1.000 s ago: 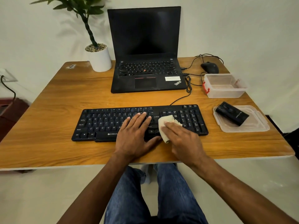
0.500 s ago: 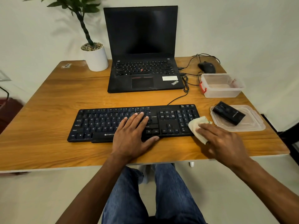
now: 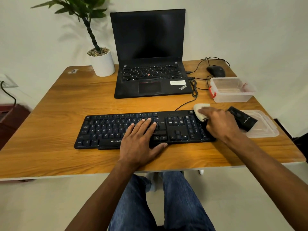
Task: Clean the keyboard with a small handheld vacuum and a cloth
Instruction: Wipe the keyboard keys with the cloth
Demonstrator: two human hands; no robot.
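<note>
Right hand [image 3: 220, 125] presses a cream cloth [image 3: 200, 111] on the black keyboard's [image 3: 116, 129] far-right corner; left hand [image 3: 141, 140] lies flat, fingers straight, on its keys.

cloth [image 3: 199, 111]: only its far, rounded end shows past the right hand [image 3: 220, 125]; the rest lies under the fingers, so the grip itself cannot be made out
keyboard [image 3: 116, 129]: the number pad's right column and near right corner sit under the right hand; mid-row keys and part of the brand print are covered by the left hand [image 3: 141, 140]
handheld vacuum [image 3: 245, 120]: its near left end is hidden behind the right hand; print on its body too small to read
plant [image 3: 80, 12]: upper leaves cut off by the top edge
forearms: both run out of the bottom edge
</note>
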